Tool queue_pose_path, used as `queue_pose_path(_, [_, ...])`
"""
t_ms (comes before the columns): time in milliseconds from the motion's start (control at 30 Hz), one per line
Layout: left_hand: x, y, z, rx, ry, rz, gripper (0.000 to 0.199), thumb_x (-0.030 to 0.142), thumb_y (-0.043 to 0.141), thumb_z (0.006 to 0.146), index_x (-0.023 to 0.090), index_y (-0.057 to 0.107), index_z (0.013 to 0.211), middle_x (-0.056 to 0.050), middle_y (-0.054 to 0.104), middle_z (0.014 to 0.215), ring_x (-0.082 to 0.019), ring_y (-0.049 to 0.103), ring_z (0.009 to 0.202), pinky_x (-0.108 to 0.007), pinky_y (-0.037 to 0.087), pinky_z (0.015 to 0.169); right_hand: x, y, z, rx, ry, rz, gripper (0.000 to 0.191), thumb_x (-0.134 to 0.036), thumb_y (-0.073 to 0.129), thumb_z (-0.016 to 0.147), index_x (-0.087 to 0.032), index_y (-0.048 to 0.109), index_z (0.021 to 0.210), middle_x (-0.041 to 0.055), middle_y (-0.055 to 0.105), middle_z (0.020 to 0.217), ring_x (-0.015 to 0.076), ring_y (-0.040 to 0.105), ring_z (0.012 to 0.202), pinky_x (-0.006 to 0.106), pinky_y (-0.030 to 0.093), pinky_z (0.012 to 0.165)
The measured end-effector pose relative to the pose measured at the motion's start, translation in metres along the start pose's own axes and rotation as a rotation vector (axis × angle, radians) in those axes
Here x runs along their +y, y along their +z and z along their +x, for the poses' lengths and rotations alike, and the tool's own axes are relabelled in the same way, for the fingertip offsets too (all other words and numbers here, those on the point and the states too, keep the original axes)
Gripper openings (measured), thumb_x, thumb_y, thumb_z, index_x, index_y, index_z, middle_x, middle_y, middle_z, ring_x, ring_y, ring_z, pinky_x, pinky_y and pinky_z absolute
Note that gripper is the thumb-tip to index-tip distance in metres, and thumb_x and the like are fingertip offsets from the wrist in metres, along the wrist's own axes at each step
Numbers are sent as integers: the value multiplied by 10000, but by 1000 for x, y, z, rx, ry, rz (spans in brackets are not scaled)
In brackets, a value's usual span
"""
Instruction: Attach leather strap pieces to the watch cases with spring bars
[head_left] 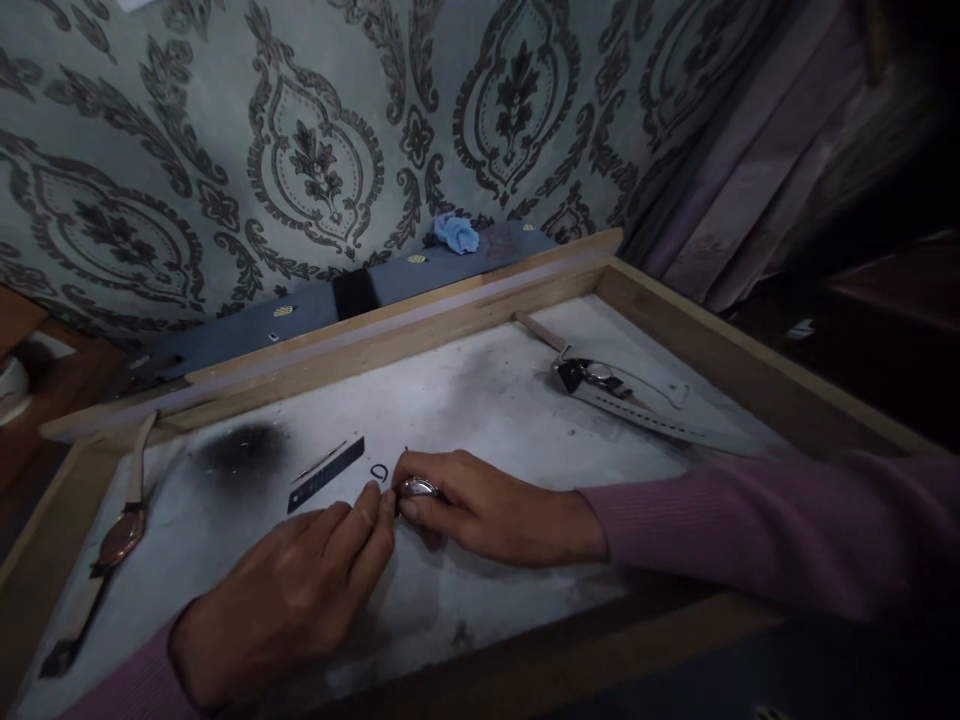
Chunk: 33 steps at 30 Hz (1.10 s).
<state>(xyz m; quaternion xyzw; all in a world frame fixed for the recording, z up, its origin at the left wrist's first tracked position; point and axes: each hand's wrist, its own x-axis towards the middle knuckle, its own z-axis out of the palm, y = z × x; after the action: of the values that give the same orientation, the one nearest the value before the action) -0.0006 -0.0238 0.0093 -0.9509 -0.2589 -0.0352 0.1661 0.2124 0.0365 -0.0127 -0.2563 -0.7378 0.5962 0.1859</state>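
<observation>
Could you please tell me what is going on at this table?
A person's right hand holds a small shiny metal piece, probably a watch case, above a wood-edged tray. The left hand meets it at its near-left side; whether it grips too is unclear. Beyond the hands lie a dark flat strip and a small dark ring. One strapped watch lies at the left, another watch at the right.

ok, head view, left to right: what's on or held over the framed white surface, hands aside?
Left watch → dark flat strip → small dark curved piece → shiny metal piece in the right hand → right watch.
</observation>
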Motion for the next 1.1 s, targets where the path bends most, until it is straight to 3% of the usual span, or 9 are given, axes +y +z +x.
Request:
queue_pose_path(267, [-6,-9,9,12,54,22,380,22,191,956,41,545,1092,-177,718,1018,-193,703,761,-272,552,626,-1,-1,2,-5,43,-6,73,-119,465,874,-160,519,847,-7,575,693,122,526,630,232,416,590])
queue_pose_path(467, [-2,-4,8,66,-13,3,417,53,157,976,89,564,1054,-146,714,1031,-180,692,764,-273,552,637,-2,1,2,48,76,-45,52,-109,537,797,-149,565,812,-29,524,677,104,464,608,216,365,550])
queue_pose_path(700, [-5,-13,17,88,24,-44,401,50,157,979,68,557,1005,-146,734,928,-165,697,680,-251,561,585,3,1,3,21,116,160,59,-103,543,785,-141,588,785,-11,596,697,109,539,652,221,429,596])
queue_pose_path(1100, [-5,-11,14,67,-25,-113,359,58,185,973,89,521,1097,-148,722,968,-175,695,689,-275,574,623,5,-1,5,-34,120,406,45,-92,579,767,-122,601,792,-20,590,665,96,559,643,245,458,677])
